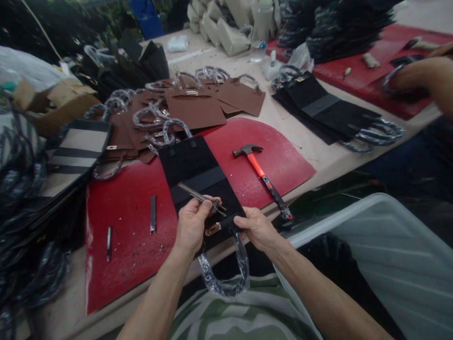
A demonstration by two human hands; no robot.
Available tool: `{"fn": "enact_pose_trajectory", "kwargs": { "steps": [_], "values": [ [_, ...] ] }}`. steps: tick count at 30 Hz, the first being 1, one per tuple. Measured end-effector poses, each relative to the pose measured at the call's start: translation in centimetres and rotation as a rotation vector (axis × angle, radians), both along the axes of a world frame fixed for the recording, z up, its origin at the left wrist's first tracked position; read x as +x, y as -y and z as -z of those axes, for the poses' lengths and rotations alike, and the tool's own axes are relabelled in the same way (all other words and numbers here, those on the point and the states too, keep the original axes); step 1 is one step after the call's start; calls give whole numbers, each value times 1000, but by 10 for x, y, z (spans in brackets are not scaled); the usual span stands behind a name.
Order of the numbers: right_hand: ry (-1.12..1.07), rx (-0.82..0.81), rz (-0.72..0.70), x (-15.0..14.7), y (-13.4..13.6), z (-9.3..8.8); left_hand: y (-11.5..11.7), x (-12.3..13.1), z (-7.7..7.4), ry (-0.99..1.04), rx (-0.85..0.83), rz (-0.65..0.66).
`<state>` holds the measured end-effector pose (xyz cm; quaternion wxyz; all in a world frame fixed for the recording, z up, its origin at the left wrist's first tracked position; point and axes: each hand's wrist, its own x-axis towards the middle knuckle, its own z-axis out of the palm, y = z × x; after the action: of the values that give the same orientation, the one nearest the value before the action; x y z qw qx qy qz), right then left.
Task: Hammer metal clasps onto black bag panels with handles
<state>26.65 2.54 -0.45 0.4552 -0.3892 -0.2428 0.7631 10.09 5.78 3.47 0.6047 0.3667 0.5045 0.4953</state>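
Left hand (pixel 194 223) and right hand (pixel 258 227), both closed

Red board (pixel 130 203), centre: loose specks (pixel 162 248) could scratch the black bag panel (pixel 191 163) across it, pinched at lower centre by the right hand. Hammer (pixel 255 165), right of centre: its handle juts past the board, where a knock could dislodge it. Pronged tool (pixel 191 191), clamped in the left hand above the panel: a slip could score the gold clasp (pixel 213 230).

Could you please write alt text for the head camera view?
A person's left hand holds a metal tool over a black bag panel, while the right hand grips the panel's edge. To the right, a claw hammer lies mostly on a red mat.
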Motion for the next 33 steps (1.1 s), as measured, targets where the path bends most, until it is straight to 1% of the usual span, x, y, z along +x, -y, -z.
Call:
{"fn": "enact_pose_trajectory", "kwargs": {
  "steps": [3,7,14,20,28,33],
  "values": [
    [-44,-37,-10,-1,2,1,-2,-1,1,27,-43,1],
    [-29,-70,1,-2,3,-2,-1,-3,3,5,-29,19],
    [-7,-72,-20,-2,1,-6,1,-5,4,-227,79,110],
    [1,-67,-30,-2,1,-5,1,-6,2,-297,92,160],
    [16,-48,-19,-4,3,-1,5,-6,2,-319,119,154],
    [5,-41,-17,-3,3,-1,9,-4,0,-315,105,143]
  ]
}}
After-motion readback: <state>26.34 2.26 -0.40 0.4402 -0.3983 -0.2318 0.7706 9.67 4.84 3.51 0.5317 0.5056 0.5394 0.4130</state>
